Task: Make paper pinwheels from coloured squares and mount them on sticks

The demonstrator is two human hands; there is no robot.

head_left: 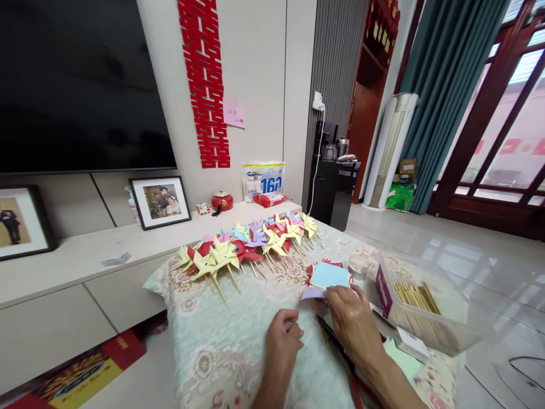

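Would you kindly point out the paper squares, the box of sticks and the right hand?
paper squares [328,275], head view, on the light blue top sheet.
box of sticks [415,296], head view, on the sticks inside the clear box.
right hand [353,318], head view, on its back.

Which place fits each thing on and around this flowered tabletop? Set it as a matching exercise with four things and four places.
Things:
1. paper pinwheels
2. paper squares
3. clear box of wooden sticks
4. left hand

Places:
A. at the table's right edge
B. under the right hand fingertips
C. in a row along the far side
D. curled on the cloth, near side

Pairs: 1-C, 2-B, 3-A, 4-D
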